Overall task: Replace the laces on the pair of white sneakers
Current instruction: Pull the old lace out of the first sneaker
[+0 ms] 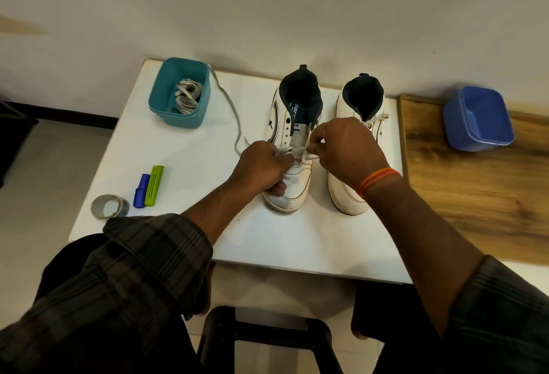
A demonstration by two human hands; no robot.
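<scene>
Two white high-top sneakers with dark collars stand side by side on the white table (184, 243), toes toward me. The left sneaker (292, 112) has open eyelets on its upper part. My left hand (261, 167) lies over its toe and pinches a white lace (298, 150) at the lower eyelets. My right hand (344, 146) pinches the same lace from the other side. A long grey lace (234, 118) trails from my left hand back across the table. The right sneaker (361, 106) is laced, partly hidden behind my right hand.
A teal bin (178, 112) holding several coiled laces stands at the table's back left. A tape roll (109, 206), a blue marker (140, 191) and a green tool (154, 185) lie front left. A blue tub (476, 119) sits on the wooden surface (463, 195) to the right.
</scene>
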